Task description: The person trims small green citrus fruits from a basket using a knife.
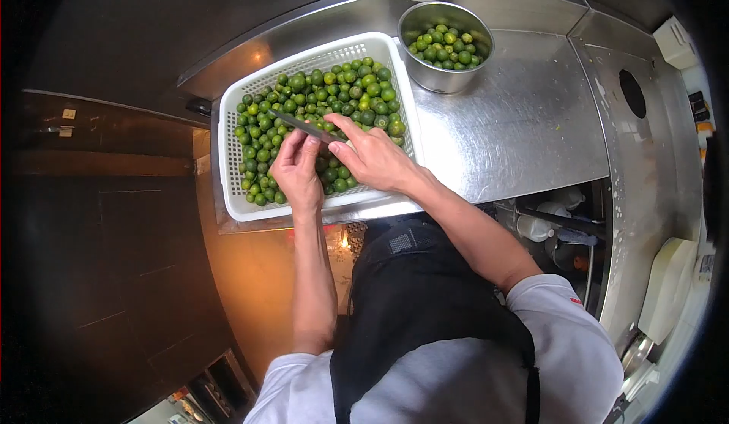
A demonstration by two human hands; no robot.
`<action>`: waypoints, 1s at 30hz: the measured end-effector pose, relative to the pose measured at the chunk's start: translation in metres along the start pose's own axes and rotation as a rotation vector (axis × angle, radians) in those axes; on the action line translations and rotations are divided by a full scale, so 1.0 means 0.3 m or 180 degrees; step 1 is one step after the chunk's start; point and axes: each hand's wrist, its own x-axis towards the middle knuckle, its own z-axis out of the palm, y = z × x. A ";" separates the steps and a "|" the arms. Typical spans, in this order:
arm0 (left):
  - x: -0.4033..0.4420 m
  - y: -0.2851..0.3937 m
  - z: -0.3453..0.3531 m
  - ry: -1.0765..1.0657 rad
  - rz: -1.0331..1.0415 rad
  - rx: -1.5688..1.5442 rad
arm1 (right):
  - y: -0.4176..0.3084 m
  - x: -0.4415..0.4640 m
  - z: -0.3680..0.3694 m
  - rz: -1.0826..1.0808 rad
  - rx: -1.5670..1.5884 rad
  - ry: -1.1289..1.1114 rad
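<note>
A knife [304,126] lies slantwise above a white plastic basket [411,124] heaped with small green limes [262,141]. My right hand [373,158] is closed around the knife's handle end, its index finger stretched along the top. The blade points to the upper left. Close to the blade, my left hand [298,177] has its thumb and fingers pinched together. Whatever sits between those fingertips is hidden from view. Both hands are over the near half of the basket.
A round steel pot [444,82] holding more limes stands right of the basket on the steel counter [524,113]. A raised metal ledge runs along the back. Under the counter at the right is an open shelf with plastic bottles [535,226].
</note>
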 end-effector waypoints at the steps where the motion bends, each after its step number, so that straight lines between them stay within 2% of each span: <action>1: -0.003 -0.006 -0.003 -0.0040 0.0036 0.0187 | -0.003 0.000 -0.005 0.0040 -0.0009 -0.0016; 5: 0.007 0.033 0.019 0.0177 -0.0096 -0.0337 | -0.006 -0.001 -0.014 0.0009 0.0116 -0.0003; 9: -0.002 0.003 0.006 0.0081 -0.0067 -0.0182 | -0.001 0.001 -0.013 -0.0225 0.0289 0.0130; 15: -0.008 0.009 0.020 -0.0090 0.0055 0.0147 | 0.012 0.013 -0.008 -0.0125 0.0567 0.0240; 18: -0.010 0.023 0.028 -0.0086 -0.0027 0.0127 | 0.006 0.016 -0.020 0.0231 0.1113 -0.0084; 21: -0.005 0.019 0.023 -0.0082 -0.0211 0.0014 | 0.004 0.019 -0.037 0.0865 0.2348 -0.0531; 23: -0.008 0.028 0.029 -0.0067 -0.0344 -0.0167 | -0.004 0.018 -0.053 0.1022 0.2738 -0.0629; 26: 0.007 0.050 0.030 0.0625 -0.0399 -0.0447 | 0.015 0.025 -0.056 0.1254 0.3187 -0.0446; 28: 0.028 0.078 0.014 0.1093 0.0179 -0.0216 | 0.024 0.028 -0.061 0.1520 0.3284 -0.0073; 30: 0.064 0.127 0.022 0.1193 0.0860 0.0180 | 0.027 0.031 -0.061 0.1900 0.3208 0.0393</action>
